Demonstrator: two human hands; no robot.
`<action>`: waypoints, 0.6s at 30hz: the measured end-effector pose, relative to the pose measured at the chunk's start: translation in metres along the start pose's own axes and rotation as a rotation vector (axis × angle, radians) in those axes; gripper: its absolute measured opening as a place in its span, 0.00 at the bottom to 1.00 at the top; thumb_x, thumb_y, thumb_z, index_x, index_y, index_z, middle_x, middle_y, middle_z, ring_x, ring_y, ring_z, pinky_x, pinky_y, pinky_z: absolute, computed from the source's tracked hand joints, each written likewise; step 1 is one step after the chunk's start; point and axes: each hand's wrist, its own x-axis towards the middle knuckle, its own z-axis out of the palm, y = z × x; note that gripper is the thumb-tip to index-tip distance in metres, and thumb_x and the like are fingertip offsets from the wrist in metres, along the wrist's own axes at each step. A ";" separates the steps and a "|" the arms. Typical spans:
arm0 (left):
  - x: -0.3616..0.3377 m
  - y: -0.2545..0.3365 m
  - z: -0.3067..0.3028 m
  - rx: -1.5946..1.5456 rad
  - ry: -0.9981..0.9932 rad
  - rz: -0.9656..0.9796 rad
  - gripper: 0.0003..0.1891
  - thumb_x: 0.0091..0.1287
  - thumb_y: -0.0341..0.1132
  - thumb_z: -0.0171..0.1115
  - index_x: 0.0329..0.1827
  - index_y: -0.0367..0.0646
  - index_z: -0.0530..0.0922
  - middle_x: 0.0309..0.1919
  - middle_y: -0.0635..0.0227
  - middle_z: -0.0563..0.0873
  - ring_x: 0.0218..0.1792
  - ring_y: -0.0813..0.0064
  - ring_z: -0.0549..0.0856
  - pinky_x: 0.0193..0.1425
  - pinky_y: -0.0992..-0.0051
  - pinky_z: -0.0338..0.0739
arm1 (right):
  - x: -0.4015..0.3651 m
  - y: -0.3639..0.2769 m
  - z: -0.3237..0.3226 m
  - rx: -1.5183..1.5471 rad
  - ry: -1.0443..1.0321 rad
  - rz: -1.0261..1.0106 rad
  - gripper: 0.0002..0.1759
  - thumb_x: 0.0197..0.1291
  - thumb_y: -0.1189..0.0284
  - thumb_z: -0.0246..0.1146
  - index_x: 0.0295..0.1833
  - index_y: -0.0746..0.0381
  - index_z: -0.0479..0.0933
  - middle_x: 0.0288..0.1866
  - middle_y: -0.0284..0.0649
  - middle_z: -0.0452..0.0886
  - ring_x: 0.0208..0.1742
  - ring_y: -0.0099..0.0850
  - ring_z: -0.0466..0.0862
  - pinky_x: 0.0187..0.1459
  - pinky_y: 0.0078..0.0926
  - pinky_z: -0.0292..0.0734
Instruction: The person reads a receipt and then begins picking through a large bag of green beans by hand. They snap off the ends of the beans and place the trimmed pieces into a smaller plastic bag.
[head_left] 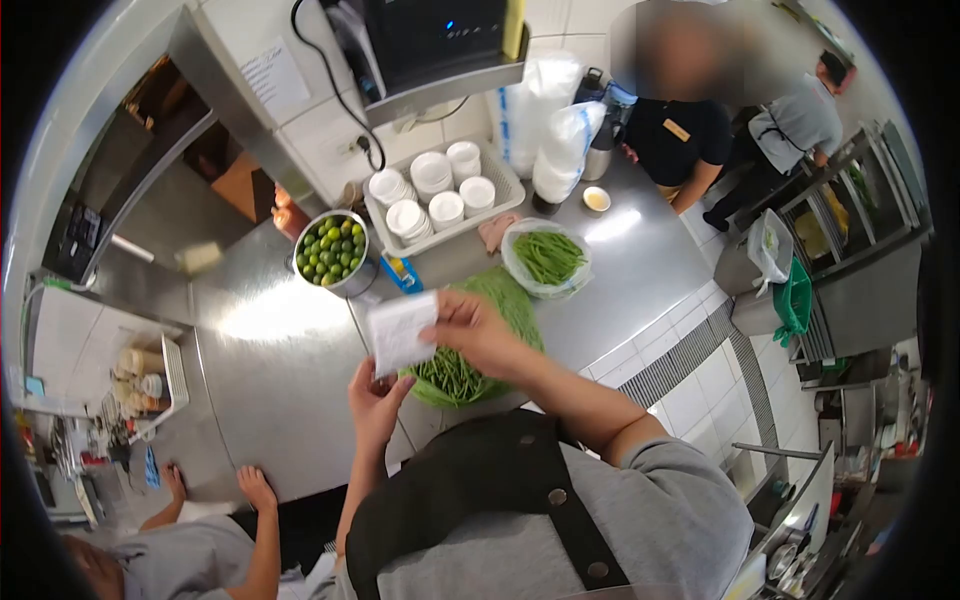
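A white paper slip [396, 338] with faint print is raised over the counter, pinched at its right side between the thumb and fingers of my right hand [472, 328]. Beneath its lower edge is my left hand [376, 402], fingertips right at the paper and thumb spread apart from them. Under my hands lies a green plastic bag [515, 310] full of long green beans [455, 375], partly hidden by my right forearm. More cut green beans [548, 257] fill a clear-bagged bowl just beyond. A blue tape dispenser or similar small tool [402, 275] rests behind the slip.
A metal pot of green limes [332, 250] stands at the left. Behind is a white crate [445, 232] of stacked white cups. A small dish [596, 199] sits at the right. Another person's hands [257, 487] rest on the counter's left edge; a person in black [680, 140] stands across.
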 end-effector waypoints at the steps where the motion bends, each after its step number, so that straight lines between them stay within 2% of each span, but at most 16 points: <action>1: 0.003 0.008 0.002 0.018 -0.019 -0.004 0.17 0.62 0.22 0.71 0.54 0.35 0.79 0.26 0.79 0.74 0.25 0.92 0.71 0.26 0.86 0.63 | 0.004 -0.004 -0.001 0.116 0.072 -0.004 0.04 0.64 0.80 0.67 0.43 0.62 0.79 0.38 0.31 0.84 0.39 0.19 0.83 0.44 0.21 0.80; 3: 0.005 0.023 0.009 0.032 -0.040 0.010 0.14 0.63 0.24 0.72 0.51 0.37 0.80 0.24 0.80 0.73 0.23 0.92 0.70 0.25 0.86 0.63 | 0.010 -0.012 -0.019 0.224 0.155 -0.038 0.04 0.66 0.79 0.65 0.45 0.63 0.79 0.41 0.34 0.86 0.43 0.22 0.86 0.46 0.24 0.82; 5: 0.006 0.025 0.010 0.036 -0.052 -0.010 0.13 0.63 0.25 0.72 0.50 0.39 0.81 0.24 0.80 0.73 0.23 0.92 0.70 0.25 0.86 0.63 | 0.013 -0.025 -0.027 0.184 0.248 -0.061 0.04 0.68 0.78 0.64 0.46 0.64 0.79 0.45 0.37 0.86 0.44 0.25 0.86 0.47 0.27 0.84; 8: 0.006 0.025 0.012 0.038 -0.070 -0.019 0.13 0.65 0.24 0.69 0.51 0.37 0.80 0.25 0.80 0.73 0.22 0.91 0.70 0.24 0.86 0.62 | 0.014 -0.028 -0.034 0.168 0.287 -0.085 0.04 0.69 0.77 0.63 0.47 0.64 0.79 0.48 0.38 0.86 0.45 0.26 0.86 0.48 0.28 0.84; 11: 0.004 0.025 0.011 0.008 -0.079 -0.066 0.12 0.66 0.26 0.70 0.50 0.38 0.81 0.24 0.81 0.74 0.20 0.91 0.70 0.24 0.86 0.62 | 0.018 -0.028 -0.037 0.153 0.312 -0.084 0.03 0.70 0.77 0.62 0.46 0.63 0.79 0.49 0.38 0.86 0.44 0.25 0.86 0.50 0.29 0.85; 15: 0.001 0.015 0.003 0.069 -0.103 -0.077 0.11 0.67 0.27 0.69 0.50 0.37 0.80 0.24 0.80 0.76 0.20 0.91 0.73 0.22 0.85 0.65 | 0.022 -0.024 -0.038 0.079 0.346 -0.113 0.02 0.69 0.76 0.64 0.44 0.61 0.79 0.43 0.34 0.86 0.42 0.21 0.85 0.42 0.22 0.81; 16: 0.000 0.009 0.002 0.056 -0.090 -0.069 0.12 0.67 0.30 0.71 0.50 0.39 0.81 0.25 0.78 0.78 0.22 0.90 0.75 0.23 0.84 0.70 | 0.021 -0.026 -0.035 0.051 0.374 -0.107 0.02 0.68 0.76 0.65 0.42 0.60 0.79 0.39 0.31 0.85 0.39 0.18 0.83 0.39 0.18 0.76; 18: 0.000 0.008 0.000 0.054 -0.113 -0.066 0.13 0.68 0.28 0.69 0.53 0.39 0.80 0.24 0.78 0.77 0.21 0.90 0.75 0.22 0.84 0.68 | 0.019 -0.022 -0.040 -0.061 0.405 -0.066 0.02 0.67 0.77 0.65 0.41 0.60 0.78 0.38 0.30 0.85 0.38 0.17 0.81 0.39 0.16 0.74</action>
